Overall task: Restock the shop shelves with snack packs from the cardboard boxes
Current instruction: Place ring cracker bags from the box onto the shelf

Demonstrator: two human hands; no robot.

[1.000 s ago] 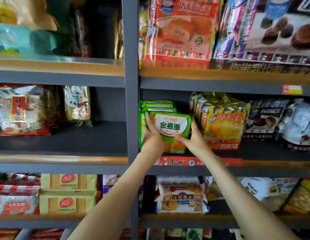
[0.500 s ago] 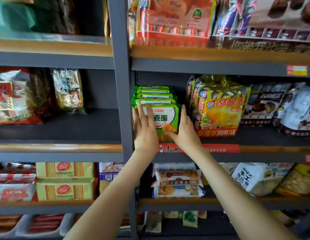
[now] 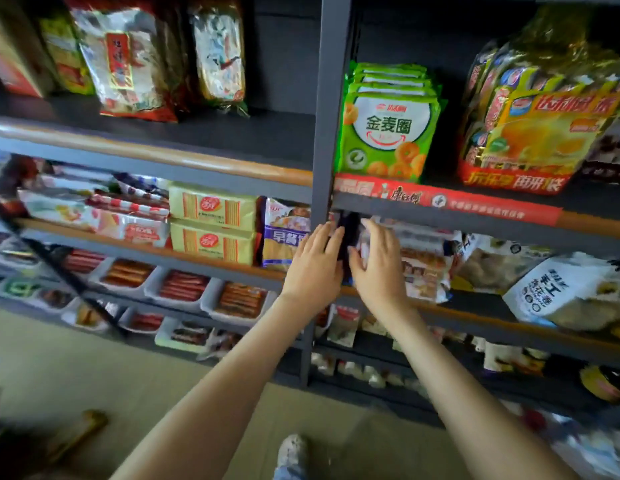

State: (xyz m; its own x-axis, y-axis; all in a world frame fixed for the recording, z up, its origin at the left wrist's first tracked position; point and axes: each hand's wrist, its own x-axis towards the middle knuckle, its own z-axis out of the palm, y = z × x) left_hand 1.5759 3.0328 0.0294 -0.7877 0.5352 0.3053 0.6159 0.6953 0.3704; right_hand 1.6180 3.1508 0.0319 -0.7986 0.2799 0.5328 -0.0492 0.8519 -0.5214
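A row of green snack packs (image 3: 388, 133) stands upright on the dark shelf (image 3: 447, 206), just right of the grey upright post (image 3: 331, 98). Both my hands hang below that shelf, away from the packs. My left hand (image 3: 313, 268) has straight fingers in front of the post, holding nothing. My right hand (image 3: 379, 263) is beside it with fingers spread, in front of a biscuit pack (image 3: 424, 268) on the shelf below. Whether it touches that pack is unclear. No cardboard box is plainly visible.
A big yellow multipack (image 3: 533, 133) stands right of the green packs. Yellow cracker boxes (image 3: 213, 225) and a purple bag (image 3: 284, 233) fill the lower left shelf, with white trays of sausages (image 3: 184, 285) beneath. Tan floor and my shoe (image 3: 293, 450) show at the bottom.
Both hands let go of the front green pack and dropped to below its shelf. The view tilted down and left, bringing the floor into sight.
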